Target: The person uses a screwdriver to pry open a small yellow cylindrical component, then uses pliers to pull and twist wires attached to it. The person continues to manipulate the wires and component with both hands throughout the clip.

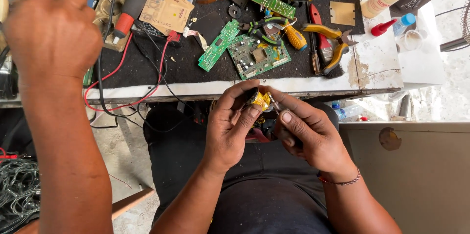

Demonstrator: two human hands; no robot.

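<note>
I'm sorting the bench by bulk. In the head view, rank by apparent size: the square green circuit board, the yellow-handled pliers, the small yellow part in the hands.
1-2. Square green circuit board and yellow-handled pliers: too alike to rank.
3. Small yellow part, smallest despite being nearer the camera, pinched by left hand and right hand.

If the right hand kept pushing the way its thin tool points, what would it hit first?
The right hand aims its thin tool up-left, so it would probably first meet the small yellow-wrapped part pinched in the left hand; depth is hard to judge.
</note>
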